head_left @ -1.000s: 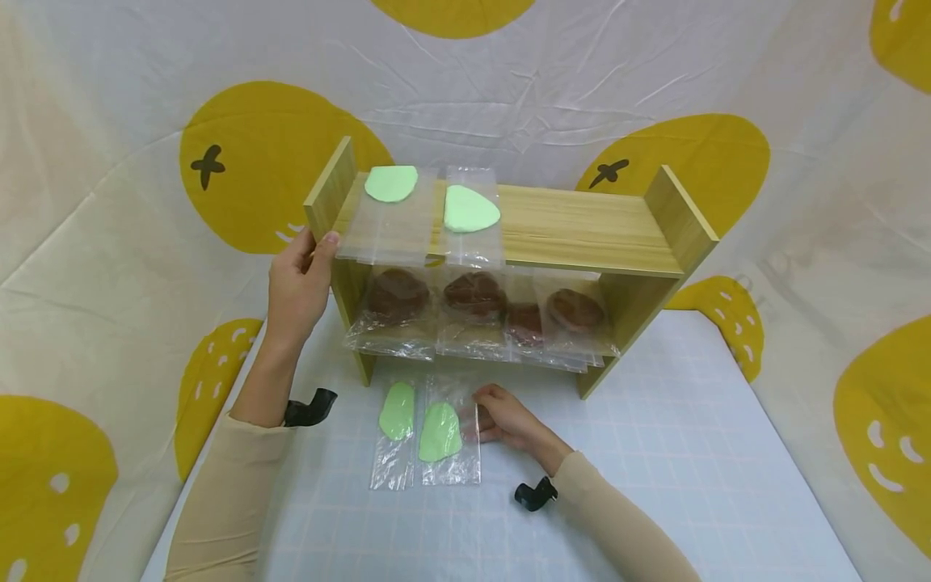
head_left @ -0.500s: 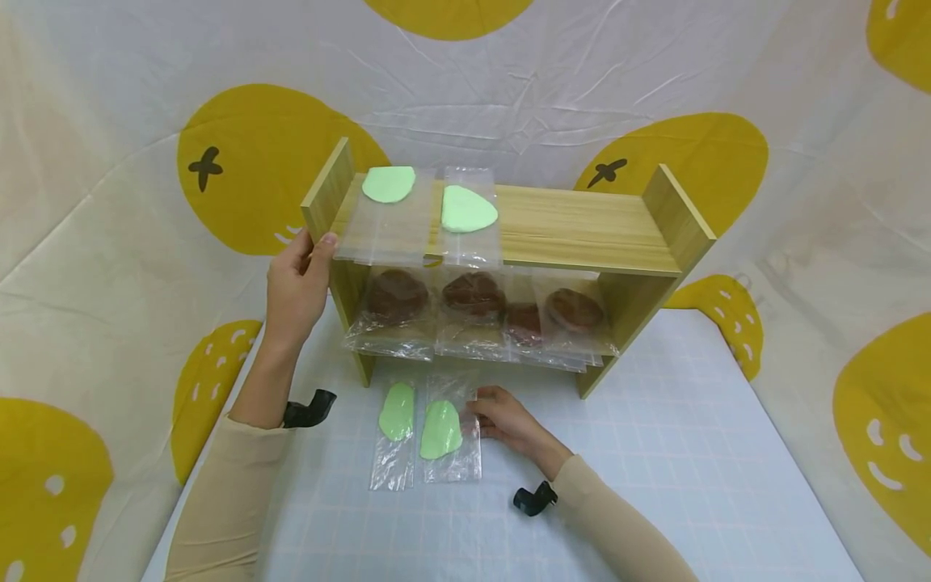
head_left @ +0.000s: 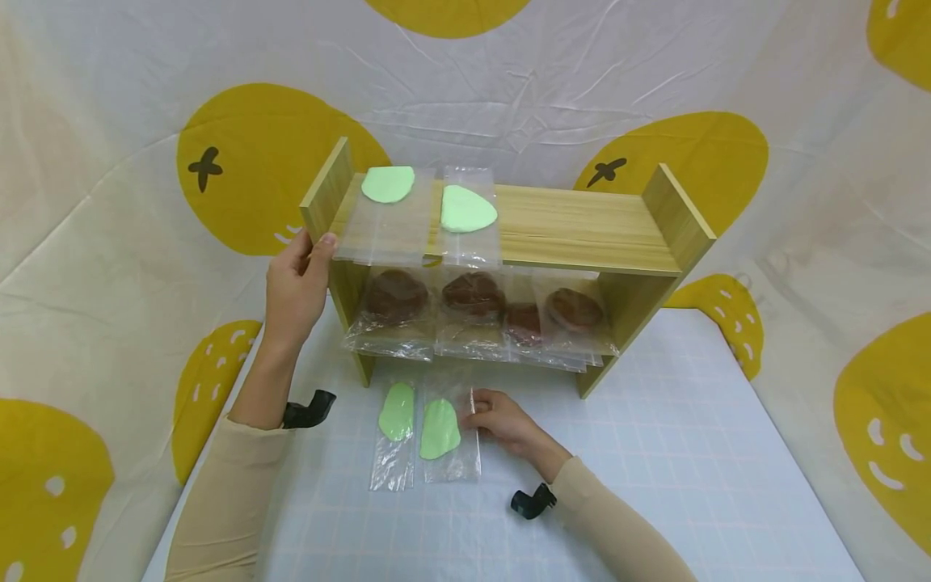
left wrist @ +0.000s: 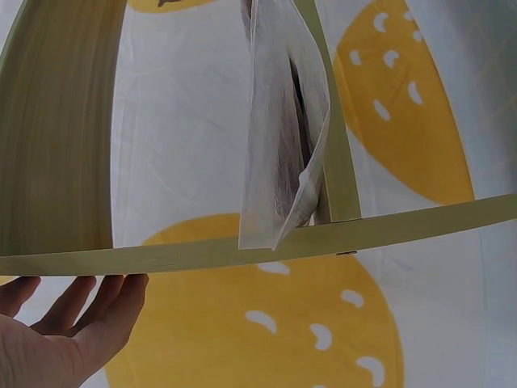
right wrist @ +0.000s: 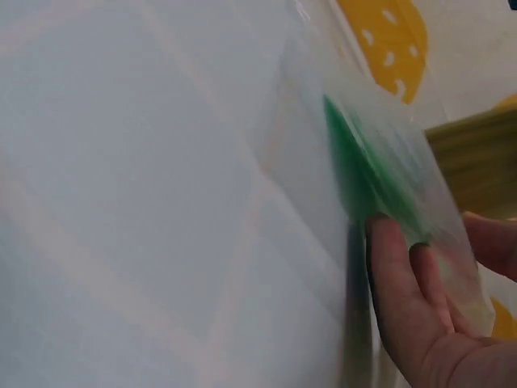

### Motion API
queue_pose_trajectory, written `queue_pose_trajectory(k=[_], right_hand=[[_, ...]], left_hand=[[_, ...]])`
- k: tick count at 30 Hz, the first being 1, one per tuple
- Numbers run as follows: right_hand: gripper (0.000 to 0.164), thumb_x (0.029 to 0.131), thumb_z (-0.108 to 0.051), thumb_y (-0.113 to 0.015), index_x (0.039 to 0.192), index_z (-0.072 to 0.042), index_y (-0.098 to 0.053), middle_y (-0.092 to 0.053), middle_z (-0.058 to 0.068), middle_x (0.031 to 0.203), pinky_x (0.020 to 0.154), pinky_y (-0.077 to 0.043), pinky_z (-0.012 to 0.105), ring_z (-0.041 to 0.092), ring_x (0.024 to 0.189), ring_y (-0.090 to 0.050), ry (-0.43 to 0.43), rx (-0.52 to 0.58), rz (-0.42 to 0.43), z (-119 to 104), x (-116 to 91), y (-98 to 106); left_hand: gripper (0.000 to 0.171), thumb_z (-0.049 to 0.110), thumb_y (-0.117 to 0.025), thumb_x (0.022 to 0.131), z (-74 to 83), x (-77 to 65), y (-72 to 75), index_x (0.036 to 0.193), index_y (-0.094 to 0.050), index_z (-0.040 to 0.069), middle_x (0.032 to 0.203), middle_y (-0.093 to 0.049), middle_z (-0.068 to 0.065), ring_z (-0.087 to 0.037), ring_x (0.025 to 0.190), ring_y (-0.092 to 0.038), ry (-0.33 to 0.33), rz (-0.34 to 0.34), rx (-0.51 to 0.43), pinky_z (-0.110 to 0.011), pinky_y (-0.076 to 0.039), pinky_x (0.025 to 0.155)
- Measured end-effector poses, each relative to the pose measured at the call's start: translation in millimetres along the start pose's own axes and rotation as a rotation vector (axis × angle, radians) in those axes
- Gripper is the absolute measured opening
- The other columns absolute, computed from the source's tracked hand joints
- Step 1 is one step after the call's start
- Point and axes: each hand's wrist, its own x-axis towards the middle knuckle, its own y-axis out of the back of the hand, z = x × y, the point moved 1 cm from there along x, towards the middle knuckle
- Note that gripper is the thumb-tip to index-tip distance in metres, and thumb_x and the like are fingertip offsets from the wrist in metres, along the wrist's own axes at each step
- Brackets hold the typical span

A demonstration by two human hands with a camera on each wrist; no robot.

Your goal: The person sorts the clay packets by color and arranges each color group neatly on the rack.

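Note:
My left hand (head_left: 296, 289) touches the outer face of the wooden shelf's left side panel (head_left: 329, 190). In the left wrist view its fingertips (left wrist: 136, 283) rest along that board. My right hand (head_left: 505, 420) pinches the right edge of a clear plastic bag (head_left: 465, 465) holding a flat light-green piece (head_left: 440, 430). The right wrist view shows this bag (right wrist: 448, 234) tilted, the thumb on one side and fingers on the other. Left of it, a second clear bag (head_left: 393, 477) with a green piece lies on the table.
Two bags with green pieces (head_left: 388, 184) lie on the left half of the wooden shelf's top board (head_left: 582, 226). Several bags with dark brown-red pieces (head_left: 396, 297) fill the lower board, their ends hanging over its front. A pale checked cloth (head_left: 655, 469) covers the table.
My right hand's fingers have shifted slightly left onto the bag's edge, and the bag has moved a little. My left hand keeps its place at the shelf.

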Motion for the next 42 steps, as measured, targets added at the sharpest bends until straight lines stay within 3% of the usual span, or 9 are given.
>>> queue_pose_trajectory(k=[6, 12, 15, 20, 28, 35, 42], right_hand=[[0.069, 0.087, 0.01, -0.065, 0.147, 0.014, -0.03, -0.06, 0.026, 0.115, 0.083, -0.055, 0.035, 0.022, 0.093, -0.065, -0.037, 0.065, -0.035, -1.3, -5.1, -3.3], [0.054, 0.089, 0.011, -0.063, 0.137, 0.019, -0.042, -0.067, 0.016, 0.102, 0.082, -0.055, 0.033, 0.019, 0.09, -0.066, -0.031, 0.069, -0.064, 4.4, -5.4, -3.4], [0.047, 0.091, 0.01, -0.061, 0.136, 0.015, -0.047, -0.069, 0.013, 0.098, 0.077, -0.057, 0.034, 0.02, 0.086, -0.068, -0.054, 0.089, -0.1, 7.3, -6.0, -2.8], [0.052, 0.094, 0.008, -0.058, 0.143, 0.005, -0.043, -0.068, 0.016, 0.106, 0.075, -0.057, 0.038, 0.024, 0.086, -0.069, -0.086, 0.119, -0.148, 9.6, -9.1, -1.7], [0.059, 0.092, 0.011, -0.056, 0.148, 0.003, -0.036, -0.068, 0.019, 0.108, 0.078, -0.057, 0.041, 0.025, 0.09, -0.068, -0.064, 0.134, -0.148, 11.8, -11.2, 1.6], [0.056, 0.091, 0.012, -0.056, 0.144, 0.004, -0.041, -0.069, 0.021, 0.108, 0.078, -0.057, 0.042, 0.026, 0.09, -0.068, -0.027, 0.119, -0.163, 13.0, -20.3, 13.1], [0.056, 0.092, 0.011, -0.056, 0.145, 0.002, -0.039, -0.069, 0.013, 0.101, 0.071, -0.055, 0.035, 0.021, 0.085, -0.066, -0.019, 0.093, -0.153, 11.9, -34.4, 27.1]], left_hand=[[0.045, 0.042, -0.055, 0.102, -1.5, 0.4, -0.1, 0.137, -0.062, 0.014, 0.128, -0.064, -0.007, -0.023, 0.108, -0.063, -0.005, -0.001, 0.009, -0.034, -0.051, 0.087], [0.045, 0.041, -0.055, 0.103, -0.7, -0.3, -0.2, 0.136, -0.062, 0.013, 0.127, -0.064, -0.008, -0.022, 0.104, -0.062, -0.006, -0.001, 0.003, -0.03, -0.049, 0.084], [0.044, 0.041, -0.055, 0.103, -0.2, -0.9, -0.2, 0.137, -0.062, 0.014, 0.128, -0.064, -0.008, -0.022, 0.105, -0.062, -0.001, -0.003, 0.002, -0.03, -0.049, 0.085], [0.045, 0.042, -0.055, 0.102, -0.6, -1.2, 0.0, 0.139, -0.061, 0.016, 0.13, -0.063, -0.006, -0.023, 0.109, -0.063, 0.001, -0.003, 0.008, -0.032, -0.05, 0.086], [0.045, 0.041, -0.055, 0.103, -3.0, -0.6, 0.1, 0.138, -0.062, 0.015, 0.13, -0.063, -0.007, -0.023, 0.105, -0.063, -0.015, 0.0, 0.0, -0.03, -0.05, 0.084], [0.045, 0.041, -0.055, 0.103, -0.1, -1.1, -1.1, 0.139, -0.061, 0.015, 0.13, -0.063, -0.006, -0.024, 0.108, -0.063, -0.008, -0.009, 0.006, -0.036, -0.051, 0.089], [0.046, 0.042, -0.055, 0.102, -1.2, -0.1, -1.0, 0.138, -0.061, 0.015, 0.129, -0.064, -0.006, -0.023, 0.105, -0.063, -0.015, -0.002, 0.01, -0.033, -0.051, 0.087]])
